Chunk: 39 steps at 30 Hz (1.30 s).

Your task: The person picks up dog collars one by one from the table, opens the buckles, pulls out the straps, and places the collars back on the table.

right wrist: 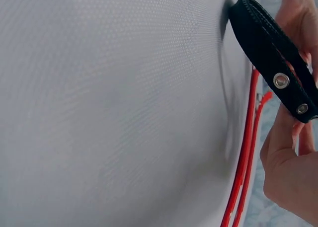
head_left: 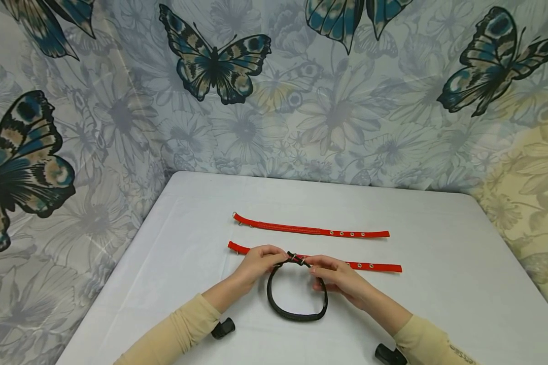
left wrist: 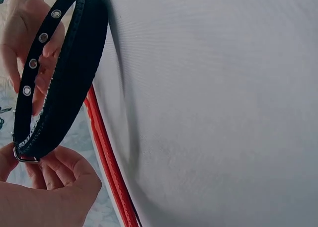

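A black collar (head_left: 297, 318) is bent into a loop between both hands, its buckle on the far side. My left hand (head_left: 258, 264) pinches it beside the buckle. From the other side, my right hand (head_left: 340, 279) grips the strap with thumb and fingers. Metal eyelets (left wrist: 33, 63) run along the strap in the left wrist view; the metal buckle frame (left wrist: 26, 158) sits by the left fingertips. In the head view, fingers partly hide the strap's end. Just behind the hands lies a red collar (head_left: 379, 267), its middle partly covered by them.
Another red collar (head_left: 292, 228) lies stretched out farther back, roughly parallel to the first. Both rest on a table with a white cover (head_left: 201, 197). Patterned butterfly cloth (head_left: 255, 137) hangs behind it. Small black devices (head_left: 223, 328) sit at both wrists.
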Available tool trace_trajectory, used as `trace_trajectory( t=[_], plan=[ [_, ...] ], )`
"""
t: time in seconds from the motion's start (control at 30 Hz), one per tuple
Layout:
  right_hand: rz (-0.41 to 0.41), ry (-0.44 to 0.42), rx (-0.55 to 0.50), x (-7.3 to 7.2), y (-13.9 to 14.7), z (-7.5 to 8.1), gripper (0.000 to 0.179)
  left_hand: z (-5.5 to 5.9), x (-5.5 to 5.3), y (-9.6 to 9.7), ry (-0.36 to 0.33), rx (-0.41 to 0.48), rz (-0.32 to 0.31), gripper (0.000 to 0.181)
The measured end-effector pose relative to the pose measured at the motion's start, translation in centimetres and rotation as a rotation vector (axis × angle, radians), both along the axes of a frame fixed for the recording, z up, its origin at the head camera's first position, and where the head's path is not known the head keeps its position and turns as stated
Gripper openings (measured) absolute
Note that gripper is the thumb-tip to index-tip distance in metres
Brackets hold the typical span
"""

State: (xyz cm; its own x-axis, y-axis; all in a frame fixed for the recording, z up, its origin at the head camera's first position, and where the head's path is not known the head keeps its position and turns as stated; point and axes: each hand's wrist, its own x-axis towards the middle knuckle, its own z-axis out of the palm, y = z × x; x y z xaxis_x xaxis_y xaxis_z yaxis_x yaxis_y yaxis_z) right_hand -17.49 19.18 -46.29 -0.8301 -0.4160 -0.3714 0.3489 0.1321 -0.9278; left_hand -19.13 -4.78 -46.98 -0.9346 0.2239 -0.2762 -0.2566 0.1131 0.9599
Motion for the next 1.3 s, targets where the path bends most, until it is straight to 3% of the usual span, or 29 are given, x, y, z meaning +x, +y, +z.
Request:
trace_trajectory(
  t=[0.23,0.47,1.3],
  plan=[
    [-0.070,0.002,0.050,-0.1,-0.8,0.1,0.038,0.3,0.3,0.2,0.027,-0.003,-0.068,0.024],
    [-0.045,0.010,0.059,-0.2,-0.8,0.2,0.037,0.2,0.3,0.1,0.038,-0.002,-0.144,0.025],
    [0.064,0.026,0.013,-0.2,0.7,1.0,0.040,0.6,0.3,-1.0,0.025,0.003,-0.144,0.030]
  ],
)
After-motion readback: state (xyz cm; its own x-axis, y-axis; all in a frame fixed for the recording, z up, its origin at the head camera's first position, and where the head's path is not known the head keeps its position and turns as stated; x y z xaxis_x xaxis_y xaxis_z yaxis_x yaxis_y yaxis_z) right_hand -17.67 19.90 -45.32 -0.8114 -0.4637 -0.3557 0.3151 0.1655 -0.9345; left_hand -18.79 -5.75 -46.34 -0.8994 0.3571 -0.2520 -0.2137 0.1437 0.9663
